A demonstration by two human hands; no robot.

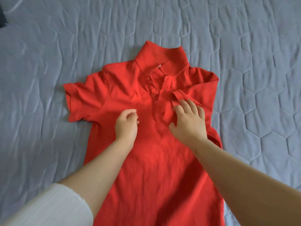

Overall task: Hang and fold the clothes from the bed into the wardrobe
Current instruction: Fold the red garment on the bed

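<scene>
Folding step: right hand [189, 123], fingers spread flat, pinned folded sleeve [179, 97] under fingertips; left hand [126, 124] loosely curled, empty, on red polo [146, 176]; next, probably the other sleeve.

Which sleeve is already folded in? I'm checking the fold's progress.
The sleeve under the right hand: this folded sleeve lies across the red shirt's chest. The other sleeve still lies spread flat on the bed cover.

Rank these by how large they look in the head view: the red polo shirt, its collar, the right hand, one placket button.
1. red polo shirt
2. collar
3. right hand, though it sits nearer the camera than the collar, so this pair is unsure
4. placket button
</scene>
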